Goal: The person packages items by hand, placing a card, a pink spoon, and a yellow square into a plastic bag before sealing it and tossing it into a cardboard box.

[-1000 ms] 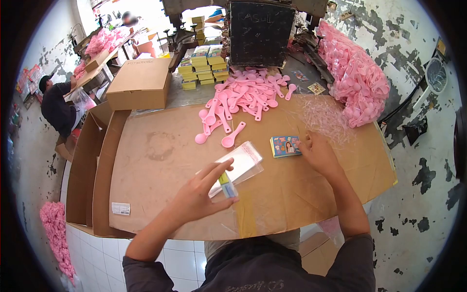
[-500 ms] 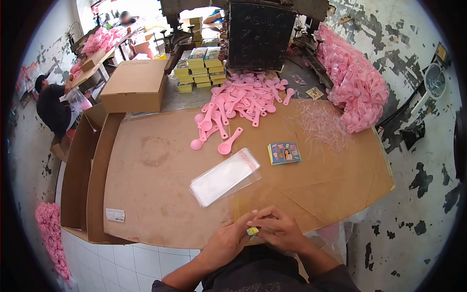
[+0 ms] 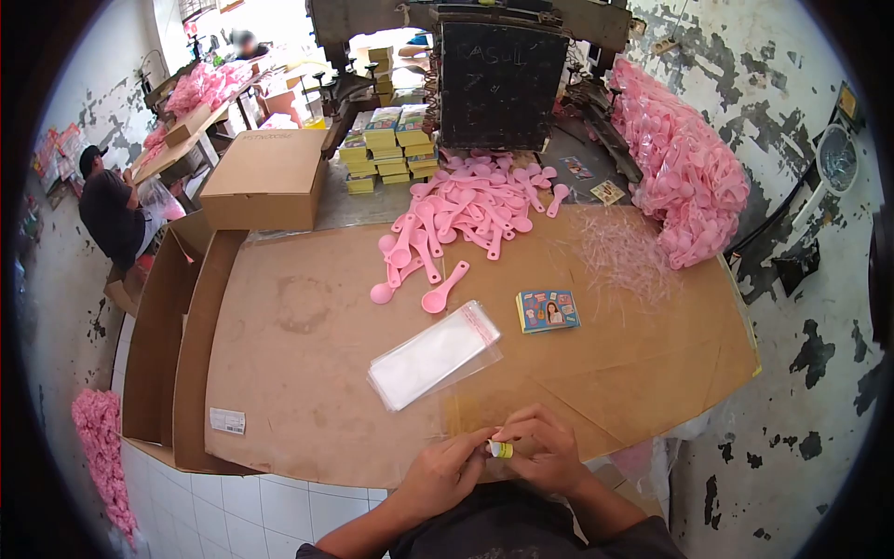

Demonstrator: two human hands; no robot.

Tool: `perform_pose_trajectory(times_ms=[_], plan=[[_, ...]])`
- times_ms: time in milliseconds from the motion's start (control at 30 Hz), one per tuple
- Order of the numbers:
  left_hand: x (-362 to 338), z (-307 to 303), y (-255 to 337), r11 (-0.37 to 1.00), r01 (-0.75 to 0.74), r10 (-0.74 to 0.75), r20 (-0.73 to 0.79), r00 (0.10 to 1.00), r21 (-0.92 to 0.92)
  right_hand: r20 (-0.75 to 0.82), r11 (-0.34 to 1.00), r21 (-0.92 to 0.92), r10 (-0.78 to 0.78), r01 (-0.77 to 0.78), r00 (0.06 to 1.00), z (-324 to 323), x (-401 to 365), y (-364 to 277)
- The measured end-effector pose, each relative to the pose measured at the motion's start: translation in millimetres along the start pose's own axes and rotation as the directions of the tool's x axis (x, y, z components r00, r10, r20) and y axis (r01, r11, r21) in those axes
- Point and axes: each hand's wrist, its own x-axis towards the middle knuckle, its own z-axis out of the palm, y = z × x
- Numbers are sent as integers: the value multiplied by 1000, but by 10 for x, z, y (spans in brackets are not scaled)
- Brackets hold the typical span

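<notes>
At the table's front edge, my left hand [image 3: 445, 472] and my right hand [image 3: 548, 449] meet, fingers closed round a small yellow-and-white item [image 3: 501, 449]. It looks like a little roll; the fingers partly cover it. Beyond my hands lies a stack of clear plastic bags [image 3: 435, 358], slanted on the cardboard. Right of the bags sits a small stack of printed cards [image 3: 548, 310], blue on top with yellow edges. One pink spoon [image 3: 444, 287] rests apart from a heap of pink spoons [image 3: 466, 210].
Yellow-edged card stacks [image 3: 386, 140] and a closed carton [image 3: 264, 179] stand at the back. An open carton [image 3: 182, 345] is at left. Bagged pink spoons [image 3: 675, 172] and thin plastic strands [image 3: 629, 253] lie at right. A person [image 3: 112, 210] works at far left.
The small item has turned between my fingers and shows a white end. My hands have shifted slightly right. The whole view has moved a little, with the table lower in it.
</notes>
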Motion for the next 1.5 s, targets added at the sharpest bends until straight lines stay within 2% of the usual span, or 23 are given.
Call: perform_pose_trajectory(times_ms=[67,133,167,233,267,333,433,533,667,867,967,1033,1167,1267,1333,1467,1500], plan=[[-21,-21,-13,996,77,-75,27,997,-54,32,992,-44,-119,121,992,-9,18,35],[-31,-27,-7,969,202,-193,71,979,-144,15,990,-23,-140,140,990,4,-22,101],[-20,-27,-8,922,298,-282,101,954,-246,6,989,-13,-147,147,989,5,-42,131],[0,-29,-21,769,475,-439,186,879,-428,36,948,-180,-261,264,965,-17,-43,179],[8,-23,-41,714,491,-462,191,866,-499,57,912,-259,-315,319,947,-20,-40,190],[14,-1,-78,586,511,-507,208,837,-629,145,877,-354,-293,326,945,-8,36,27],[60,-56,4,479,499,-566,181,804,-722,213,847,-433,-237,309,948,47,64,-117],[-17,1,-30,332,420,-522,207,828,-845,225,805,-500,-235,319,946,75,31,-78],[-70,8,10,403,440,-522,193,831,-803,269,692,-621,-253,368,929,36,38,-108],[-87,21,-3,418,449,-519,198,831,-790,302,747,-555,-230,367,925,42,15,-39],[-101,24,11,473,451,-503,189,843,-757,254,796,-496,-250,348,934,82,-2,11],[-117,8,11,531,455,-482,187,856,-715,174,847,-440,-246,299,953,126,-12,24],[-140,75,65,535,442,-509,144,849,-720,79,920,-322,-209,224,975,128,-51,60],[-222,137,28,602,453,-482,153,863,-658,-2,974,-210,-92,90,996,125,-72,60],[-230,146,44,647,435,-458,138,879,-626,-35,986,-157,-69,63,997,138,-72,74],[-255,162,11,664,417,-440,126,889,-621,-135,998,10,63,-62,989,168,-53,-34],[-258,166,14,653,398,-434,112,894,-644,-82,992,65,110,-105,991,148,-72,-23]])
